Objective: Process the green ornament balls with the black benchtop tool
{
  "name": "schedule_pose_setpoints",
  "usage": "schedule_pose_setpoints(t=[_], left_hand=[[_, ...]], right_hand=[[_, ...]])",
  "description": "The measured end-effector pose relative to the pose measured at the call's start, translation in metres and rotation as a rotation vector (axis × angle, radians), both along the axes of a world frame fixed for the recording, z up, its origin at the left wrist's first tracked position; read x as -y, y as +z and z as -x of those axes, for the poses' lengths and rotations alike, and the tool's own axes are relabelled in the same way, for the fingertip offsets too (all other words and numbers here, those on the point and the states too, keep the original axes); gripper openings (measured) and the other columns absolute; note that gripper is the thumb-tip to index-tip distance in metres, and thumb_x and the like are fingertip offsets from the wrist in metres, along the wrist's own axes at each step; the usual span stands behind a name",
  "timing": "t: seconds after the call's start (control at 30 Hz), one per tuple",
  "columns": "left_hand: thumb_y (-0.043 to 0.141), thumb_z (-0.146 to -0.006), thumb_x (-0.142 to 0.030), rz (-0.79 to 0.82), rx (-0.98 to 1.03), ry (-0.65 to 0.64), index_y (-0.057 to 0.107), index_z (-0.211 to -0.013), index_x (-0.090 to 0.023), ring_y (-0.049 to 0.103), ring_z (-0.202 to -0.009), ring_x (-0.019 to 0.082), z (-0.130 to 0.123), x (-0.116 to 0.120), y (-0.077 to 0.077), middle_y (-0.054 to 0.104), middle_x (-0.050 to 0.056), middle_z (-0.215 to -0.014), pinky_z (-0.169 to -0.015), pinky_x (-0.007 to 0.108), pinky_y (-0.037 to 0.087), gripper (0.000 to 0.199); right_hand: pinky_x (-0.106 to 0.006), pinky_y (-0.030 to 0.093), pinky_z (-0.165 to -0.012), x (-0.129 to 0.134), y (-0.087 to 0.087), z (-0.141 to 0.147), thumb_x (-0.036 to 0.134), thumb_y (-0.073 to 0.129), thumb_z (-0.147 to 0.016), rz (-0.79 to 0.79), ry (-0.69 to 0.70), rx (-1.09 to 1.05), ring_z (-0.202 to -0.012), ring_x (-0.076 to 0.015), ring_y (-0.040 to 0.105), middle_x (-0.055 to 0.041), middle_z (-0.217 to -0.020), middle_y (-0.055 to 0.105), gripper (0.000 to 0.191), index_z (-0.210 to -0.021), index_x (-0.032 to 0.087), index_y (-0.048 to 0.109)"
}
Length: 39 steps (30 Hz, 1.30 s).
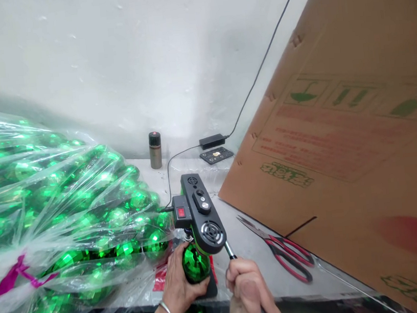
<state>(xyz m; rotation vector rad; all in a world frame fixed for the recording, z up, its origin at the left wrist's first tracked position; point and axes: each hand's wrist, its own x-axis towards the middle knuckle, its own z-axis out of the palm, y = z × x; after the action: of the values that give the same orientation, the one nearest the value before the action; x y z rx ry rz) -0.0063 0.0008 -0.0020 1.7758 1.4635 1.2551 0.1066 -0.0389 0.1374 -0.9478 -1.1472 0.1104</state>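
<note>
My left hand (181,276), with a bangle at the wrist, is wrapped round a shiny green faceted ball (195,263). The ball sits directly under the front end of a black machine (203,211) with round grilles and a red rocker switch (181,212). A metal lever (229,249) with a dark grip comes out of the machine's right side. Closed round that grip is my right hand (248,288). Part of a black base (213,288) and some red material (160,279) show beside the ball. What touches the ball's top is partly hidden by the machine.
A big clear bag (88,212) of green balls, with a magenta tie (20,273), fills the left. Red-handled scissors (280,250) lie right of the machine, beside a large leaning carton (326,155). Behind are a bottle (155,151), a phone (216,155) and a corded power adapter (212,141).
</note>
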Motion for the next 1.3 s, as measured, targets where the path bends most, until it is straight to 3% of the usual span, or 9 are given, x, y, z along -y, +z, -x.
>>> schedule_pose_setpoints(t=[0.7, 0.87, 1.03, 1.13, 1.3], left_hand=[[0.089, -0.061, -0.029, 0.049, 0.047, -0.005, 0.067, -0.138, -0.02, 0.077, -0.123, 0.042, -0.001, 0.0, 0.006, 0.08, 0.016, -0.133, -0.11, 0.063, 0.062, 0.08], [0.088, -0.063, -0.031, 0.048, 0.035, -0.012, 0.065, -0.138, -0.018, 0.078, -0.123, 0.042, 0.0, -0.001, 0.007, 0.08, 0.018, -0.133, -0.109, 0.064, 0.063, 0.08], [0.087, -0.064, -0.032, 0.03, 0.01, -0.024, 0.065, -0.138, -0.018, 0.078, -0.122, 0.043, 0.0, -0.001, 0.004, 0.08, 0.019, -0.132, -0.107, 0.064, 0.064, 0.079], [0.087, -0.064, -0.032, 0.015, 0.01, -0.01, 0.065, -0.139, -0.018, 0.078, -0.121, 0.043, -0.001, 0.0, 0.001, 0.08, 0.019, -0.132, -0.107, 0.064, 0.064, 0.079], [0.089, -0.064, -0.031, 0.001, 0.04, -0.037, 0.064, -0.141, -0.017, 0.077, -0.125, 0.043, -0.002, -0.002, -0.001, 0.078, 0.02, -0.135, -0.111, 0.066, 0.063, 0.082]], right_hand=[[-0.024, 0.042, -0.054, -0.001, -0.005, -0.002, 0.022, 0.052, -0.111, -0.015, 0.02, -0.005, -0.06, -0.0122, 0.052, 0.0007, -0.074, 0.055, 0.037, -0.074, 0.023, 0.053], [-0.026, 0.042, -0.055, 0.003, -0.018, 0.0, 0.025, 0.05, -0.113, 0.01, -0.009, 0.026, -0.061, -0.0133, 0.053, 0.0004, -0.074, 0.055, 0.039, -0.074, 0.023, 0.052], [-0.029, 0.046, -0.066, 0.003, -0.028, 0.001, 0.021, 0.046, -0.114, -0.03, -0.04, 0.11, -0.066, -0.0134, 0.056, 0.0006, -0.077, 0.059, 0.04, -0.075, 0.023, 0.053], [-0.027, 0.042, -0.063, 0.0, -0.013, 0.002, 0.023, 0.045, -0.115, -0.06, -0.024, 0.071, -0.062, -0.0115, 0.051, 0.0027, -0.072, 0.054, 0.044, -0.071, 0.023, 0.049], [-0.028, 0.031, -0.052, 0.0, 0.036, 0.0, 0.024, 0.052, -0.114, 0.091, 0.012, -0.037, -0.056, -0.0106, 0.047, 0.0028, -0.068, 0.053, 0.041, -0.073, 0.022, 0.053]])
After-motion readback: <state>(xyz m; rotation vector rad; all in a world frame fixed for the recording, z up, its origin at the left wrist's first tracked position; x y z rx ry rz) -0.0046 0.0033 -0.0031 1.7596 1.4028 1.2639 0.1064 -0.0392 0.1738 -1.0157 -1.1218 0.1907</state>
